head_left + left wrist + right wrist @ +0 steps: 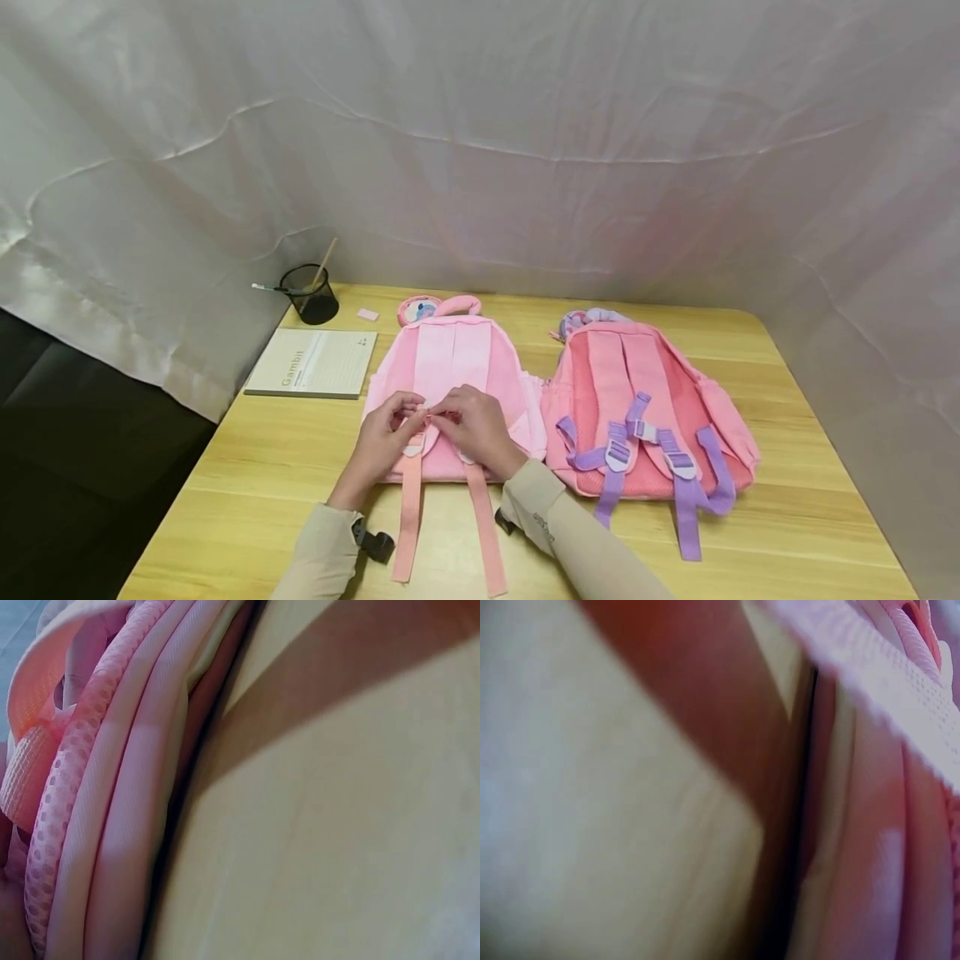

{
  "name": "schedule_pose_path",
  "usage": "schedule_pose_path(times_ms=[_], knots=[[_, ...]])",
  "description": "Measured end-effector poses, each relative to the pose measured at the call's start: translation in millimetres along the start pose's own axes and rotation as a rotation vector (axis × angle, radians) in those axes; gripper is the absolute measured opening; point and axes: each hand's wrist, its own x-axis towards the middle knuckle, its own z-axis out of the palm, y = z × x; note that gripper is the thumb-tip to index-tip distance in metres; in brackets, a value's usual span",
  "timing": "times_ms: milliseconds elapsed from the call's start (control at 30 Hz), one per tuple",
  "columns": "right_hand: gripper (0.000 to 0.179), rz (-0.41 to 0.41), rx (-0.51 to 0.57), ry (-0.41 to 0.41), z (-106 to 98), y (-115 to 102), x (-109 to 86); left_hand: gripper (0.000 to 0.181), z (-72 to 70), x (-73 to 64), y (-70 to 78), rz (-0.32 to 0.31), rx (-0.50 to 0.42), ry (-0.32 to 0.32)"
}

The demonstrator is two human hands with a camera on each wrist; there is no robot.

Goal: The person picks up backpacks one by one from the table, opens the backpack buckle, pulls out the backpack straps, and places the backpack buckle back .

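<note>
A light pink backpack [456, 358] lies with its shoulder straps facing up. Over its left shoulder strap, my left hand [382, 442] and right hand [477, 427] meet, fingertips and thumbs pinching a small piece of pink strap [424, 414]. What exactly sits between the fingertips is mostly hidden. Two peach webbing tails, one on the left [407, 521] and one on the right [487, 533], hang toward the front. The left wrist view shows the backpack's side [120, 817] with a peach strap loop [30, 776]. Across the right wrist view's upper corner runs a pale pink strap [877, 682].
Beside it on the right lies a darker pink backpack [645, 367] with purple straps [686, 517]. At left are a notebook [315, 362], a black mesh pen cup [315, 304] with pencils, and a pink eraser [367, 314]. Grey curtains border the wooden table [810, 483].
</note>
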Motion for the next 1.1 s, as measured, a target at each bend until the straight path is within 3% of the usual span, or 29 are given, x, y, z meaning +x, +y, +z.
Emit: schedule_pose_path(times_ms=[467, 833, 1100], knots=[[0.005, -0.024, -0.022, 0.054, 1.1, -0.9, 0.2, 0.018, -1.1, 0.8, 2.7, -0.017, 0.030, 0.002], [0.007, 0.051, -0.003, 0.089, 0.9, 0.6, -1.0, 0.020, -0.7, 1.0, 3.0, -0.016, -0.037, 0.008], [0.005, 0.021, 0.018, 0.075, 2.5, 1.4, 0.1, 0.022, -1.5, 1.4, 2.4, -0.008, 0.038, -0.006]])
